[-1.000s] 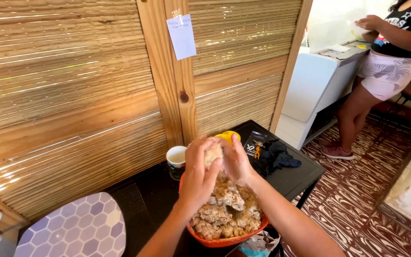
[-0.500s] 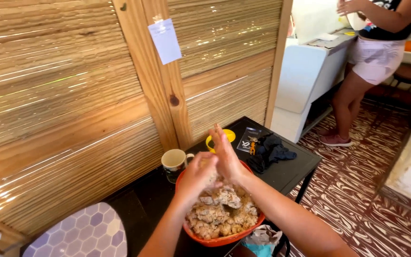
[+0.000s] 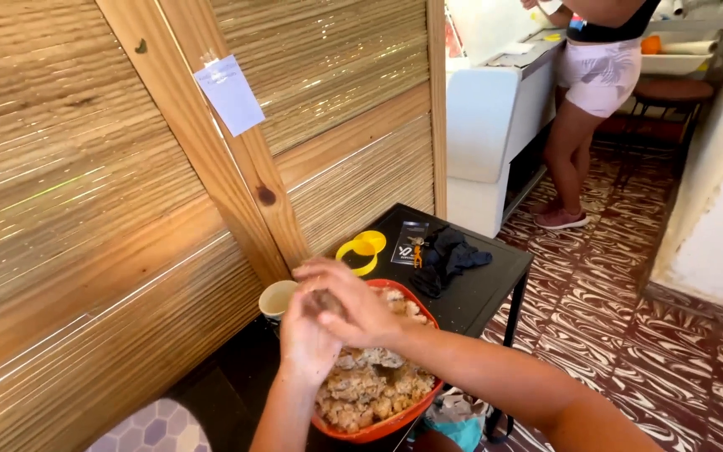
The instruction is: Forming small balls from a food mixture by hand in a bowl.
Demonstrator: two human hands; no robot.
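While both hands (image 3: 328, 322) press dough, a cup (image 3: 277, 299) stands beside the bowl (image 3: 416, 412).

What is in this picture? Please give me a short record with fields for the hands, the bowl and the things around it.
left hand: cupped over the bowl, pressed against the right hand
right hand: laid on the left, a dark lump between them
bowl: red, full of pale lumpy food, on the black table
cup: beside the bowl, by the wooden wall
yellow ring: farther back on the table
dark cloth: beside the ring
other person: standing at the white counter
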